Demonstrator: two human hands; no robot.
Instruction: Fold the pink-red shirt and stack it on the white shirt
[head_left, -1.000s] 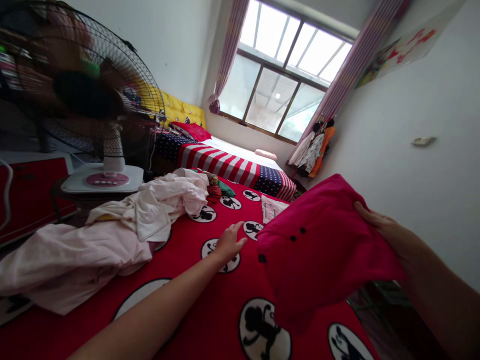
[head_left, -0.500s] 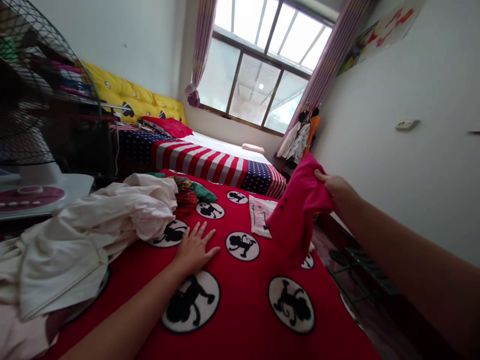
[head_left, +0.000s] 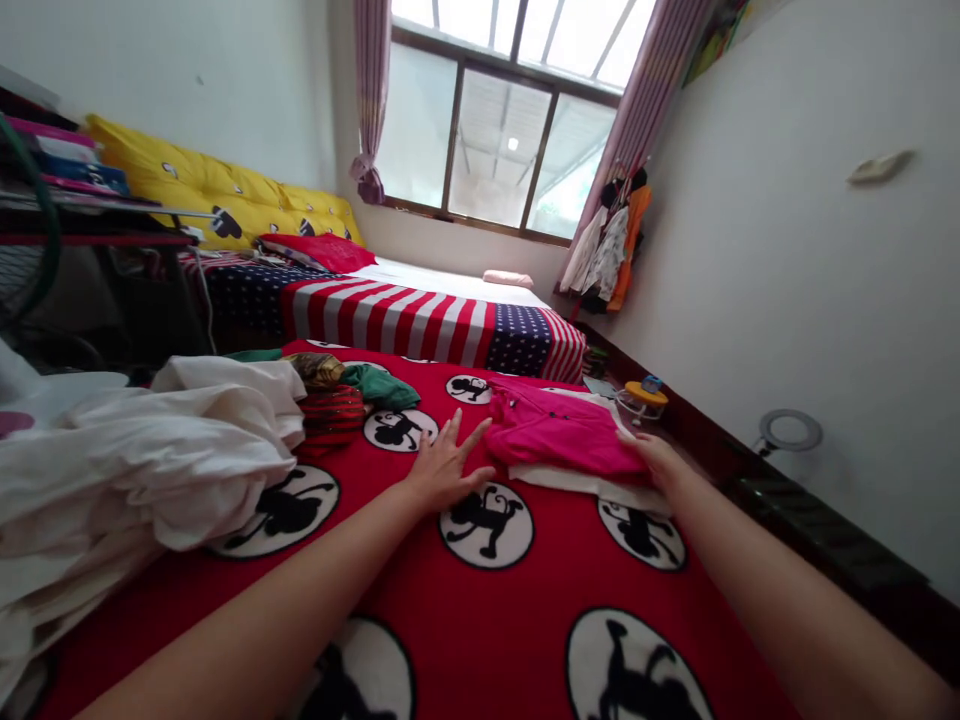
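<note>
A folded bright pink garment (head_left: 559,430) with dark buttons lies on top of a white garment (head_left: 585,484), which shows along its edges. My right hand (head_left: 654,458) grips the right end of the pink garment, the fingers partly hidden at its edge. Just left of the pink garment, my left hand (head_left: 448,468) is open with fingers spread, over the red blanket (head_left: 480,640) with monkey circles; it holds nothing. To the left lies a crumpled cream cloth (head_left: 202,450), beside a red striped cloth (head_left: 330,420) and a green cloth (head_left: 382,385).
Behind stands a bed with a stars-and-stripes cover (head_left: 405,315) and a red pillow (head_left: 322,252). A fan (head_left: 30,270) is partly visible at left. Along the right wall are an orange-topped stool (head_left: 646,393) and a grey ring-shaped item (head_left: 790,430). Clothes (head_left: 611,245) hang by the window.
The pink garment has come down from the air onto the white garment, with my right hand lowered along with it. My left hand has shifted right towards it. The view has turned slightly.
</note>
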